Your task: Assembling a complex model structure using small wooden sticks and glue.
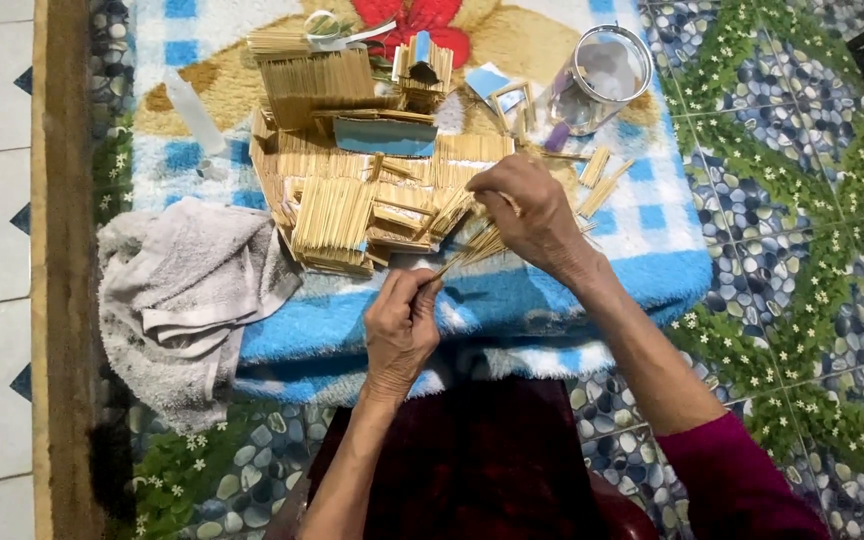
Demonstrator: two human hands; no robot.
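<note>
1. Both hands are busy with thin bamboo sticks. Left hand [401,325] is pinched shut on the near end of a stick [452,266], close to the near edge of the blue-and-white checked mat [652,225].
2. Right hand [530,215] is curled over a fanned bunch of sticks [477,245], gripping them, roughly mid-mat. The two hands sit near each other but don't touch.
3. Right behind the hands is a big heap of glued stick panels [337,215], stacked up messy, taking most of the mat's middle and crowding the hands.
4. Loose short sticks [602,180] lie toward the mat's right side.
5. Far right corner has a clear jar [602,75] lying tilted, mouth facing up at the camera.
6. Blue card piece [384,138] sits in the pile; a small clear bottle [194,112] lies near the far left of the mat.
7. Grey towel [192,290] is bunched up over the mat's left near corner.
8. Pebble-and-flower patterned floor [802,250] all around.
</note>
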